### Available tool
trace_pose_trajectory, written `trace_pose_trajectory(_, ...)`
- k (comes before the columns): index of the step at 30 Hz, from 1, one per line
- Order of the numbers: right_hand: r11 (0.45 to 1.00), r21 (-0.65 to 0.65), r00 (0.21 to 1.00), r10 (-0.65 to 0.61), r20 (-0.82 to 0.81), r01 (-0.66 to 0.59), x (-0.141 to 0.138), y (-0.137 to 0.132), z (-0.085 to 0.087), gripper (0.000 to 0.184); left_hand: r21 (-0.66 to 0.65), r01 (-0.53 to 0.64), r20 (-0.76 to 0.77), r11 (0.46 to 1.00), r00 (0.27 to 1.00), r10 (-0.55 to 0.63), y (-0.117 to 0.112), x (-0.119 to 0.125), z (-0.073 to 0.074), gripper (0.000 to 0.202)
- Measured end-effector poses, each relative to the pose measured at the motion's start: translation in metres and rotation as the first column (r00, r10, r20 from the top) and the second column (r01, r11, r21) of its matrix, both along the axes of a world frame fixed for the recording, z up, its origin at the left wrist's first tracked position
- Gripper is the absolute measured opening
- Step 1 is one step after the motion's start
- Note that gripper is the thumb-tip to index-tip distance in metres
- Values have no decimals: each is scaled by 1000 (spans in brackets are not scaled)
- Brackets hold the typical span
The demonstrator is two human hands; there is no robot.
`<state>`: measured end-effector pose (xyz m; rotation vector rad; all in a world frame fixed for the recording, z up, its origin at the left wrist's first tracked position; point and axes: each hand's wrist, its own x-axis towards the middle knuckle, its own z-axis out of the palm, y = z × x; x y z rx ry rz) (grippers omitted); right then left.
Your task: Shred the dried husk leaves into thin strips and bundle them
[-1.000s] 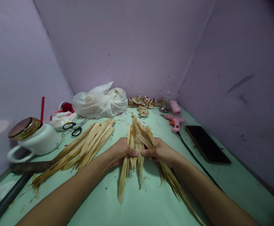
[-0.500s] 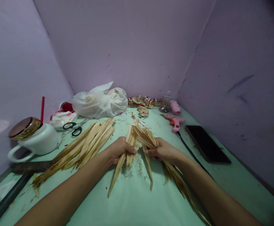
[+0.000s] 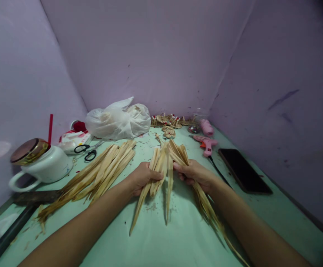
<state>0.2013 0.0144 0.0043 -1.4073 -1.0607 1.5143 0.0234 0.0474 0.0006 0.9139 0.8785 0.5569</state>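
Leaf strips (image 3: 155, 159) bunched, gripped in left hand (image 3: 143, 178); right hand (image 3: 193, 172) closed round second bunch (image 3: 204, 200). Single strip (image 3: 169, 189) between hands, above counter (image 3: 150, 244), long axis near-to-far, nearer right hand; holder unclear.

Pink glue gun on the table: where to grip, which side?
Probably the handle of the glue gun, from the person's near side: it points roughly toward them, with the nozzle aimed left, away from that approach. Mind the black cord leaving the handle's end. The right hand, nearest it, holds dried strips, so it would need freeing first.
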Motion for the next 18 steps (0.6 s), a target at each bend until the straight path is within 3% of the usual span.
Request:
trace_pose_trajectory(5,998,25,998,-61,27,60,-9,0,-6,37,1,33,17,999,999,-33,-5,3,-2,37)
trace_pose_trajectory(12,1000,17,999,7,-31,-6,-5,-1,-2,28,-54,-49,82,997,995,54,0,4,-6,31)
trace_pose_trajectory(18,989,51,927,-110,-358,137,25,2,15,19,-40,-105,-28,994,994,104,5,2,-8,23)
